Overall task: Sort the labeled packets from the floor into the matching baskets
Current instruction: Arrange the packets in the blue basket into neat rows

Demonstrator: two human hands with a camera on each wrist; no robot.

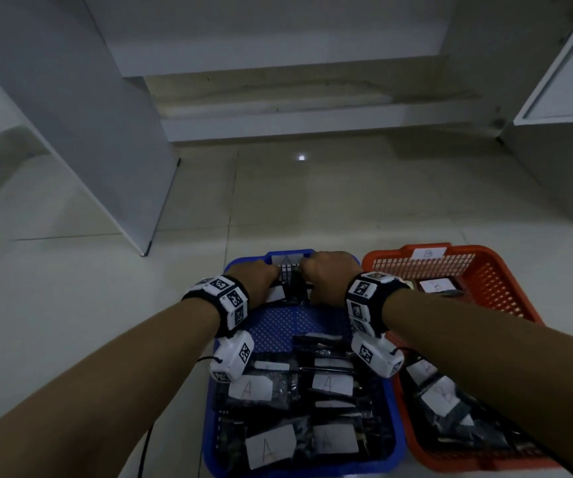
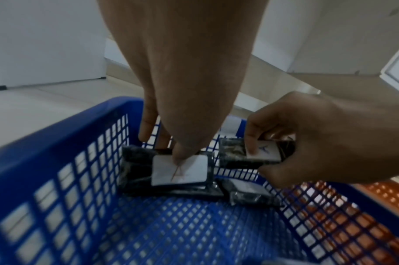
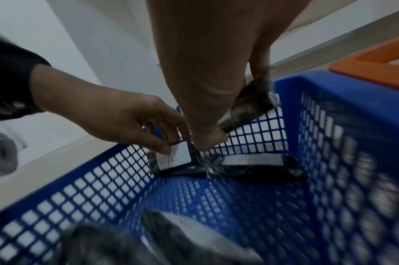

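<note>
Both hands are at the far end of the blue basket [image 1: 209,443], whose end tag reads A. My left hand [image 1: 273,278] pinches a dark packet with a white A label [image 2: 180,170], thumb on the label, low against the basket's far wall. Just to its right, my right hand [image 1: 314,274] grips another A packet [image 2: 263,150] above the basket floor; it shows as a dark bag [image 3: 250,105] in the right wrist view. A third packet [image 2: 246,193] lies flat beneath. Several more A packets [image 1: 333,382] fill the basket's near end.
The orange basket [image 1: 506,270], tagged B, stands against the blue one's right side and holds packets labelled B [image 1: 440,396]. White cabinet panels rise at left [image 1: 105,132] and right [image 1: 561,150], with a low step [image 1: 295,125] behind. Pale tiled floor [image 1: 312,201] lies beyond the baskets.
</note>
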